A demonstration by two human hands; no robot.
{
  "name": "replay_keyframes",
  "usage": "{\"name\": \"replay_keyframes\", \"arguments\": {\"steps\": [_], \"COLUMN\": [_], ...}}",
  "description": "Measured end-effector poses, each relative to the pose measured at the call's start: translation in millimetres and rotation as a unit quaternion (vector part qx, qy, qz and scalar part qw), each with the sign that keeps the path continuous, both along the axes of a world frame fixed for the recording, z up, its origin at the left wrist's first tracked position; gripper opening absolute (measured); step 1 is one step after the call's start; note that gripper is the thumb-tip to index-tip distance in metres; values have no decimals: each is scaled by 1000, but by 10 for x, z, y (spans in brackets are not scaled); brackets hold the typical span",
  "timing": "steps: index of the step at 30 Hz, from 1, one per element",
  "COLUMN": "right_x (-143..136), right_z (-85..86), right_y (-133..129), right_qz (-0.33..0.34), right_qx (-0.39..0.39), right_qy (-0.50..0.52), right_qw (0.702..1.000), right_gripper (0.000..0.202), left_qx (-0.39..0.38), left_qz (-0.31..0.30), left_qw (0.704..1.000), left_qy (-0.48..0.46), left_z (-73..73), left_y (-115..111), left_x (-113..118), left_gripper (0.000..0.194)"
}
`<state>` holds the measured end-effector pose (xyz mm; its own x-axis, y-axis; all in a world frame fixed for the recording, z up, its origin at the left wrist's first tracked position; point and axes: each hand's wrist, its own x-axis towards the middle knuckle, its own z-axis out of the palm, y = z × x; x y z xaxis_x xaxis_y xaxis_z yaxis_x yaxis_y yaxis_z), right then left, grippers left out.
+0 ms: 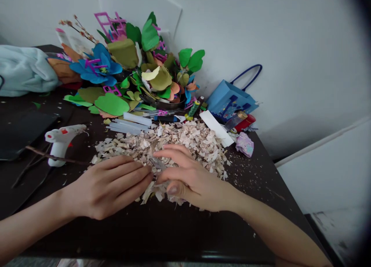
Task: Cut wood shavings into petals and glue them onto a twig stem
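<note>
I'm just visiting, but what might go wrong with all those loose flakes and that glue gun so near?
Pale flakes lie loose around the right hand, so a quick sweep might scatter some across the table. The left hand might bump the twig that crosses the glue gun and jostle both. If the gun is hot, which I cannot tell, a touch might burn.
</note>
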<state>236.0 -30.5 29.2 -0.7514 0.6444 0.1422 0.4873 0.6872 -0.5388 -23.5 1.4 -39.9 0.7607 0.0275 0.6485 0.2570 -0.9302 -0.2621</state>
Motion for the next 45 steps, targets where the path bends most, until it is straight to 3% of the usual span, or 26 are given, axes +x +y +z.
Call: {"name": "replay_keyframes", "arguments": {"steps": [9,17,24,33,38,41,45], "right_x": [51,37,65,17,82,122,179], "right_z": [1,-7,51,-1,51,65,48], "right_y": [-22,-28,-68,-71,-95,-112,-135], "right_qz": [-18,-9,-16,-3,-40,-65,-102], "right_qx": [-10,-2,-8,-7,-19,-20,-30], "right_qy": [23,25,46,16,84,110,124], "right_qw": [1000,1000,999,1000,995,992,987], "right_gripper": [30,32,41,38,46,46,47], "left_qx": [-2,-62,8,-11,-38,-105,-161], "left_qz": [-13,5,-18,-13,10,60,78], "left_qw": [999,998,999,1000,999,992,982], "left_qy": [36,-28,41,20,14,-22,-67], "left_z": [200,67,198,226,133,2,-144], "left_y": [11,-51,-1,-37,-20,6,84], "left_x": [-21,11,-36,-34,-61,-94,-158], "left_gripper": [33,35,34,32,31,37,39]}}
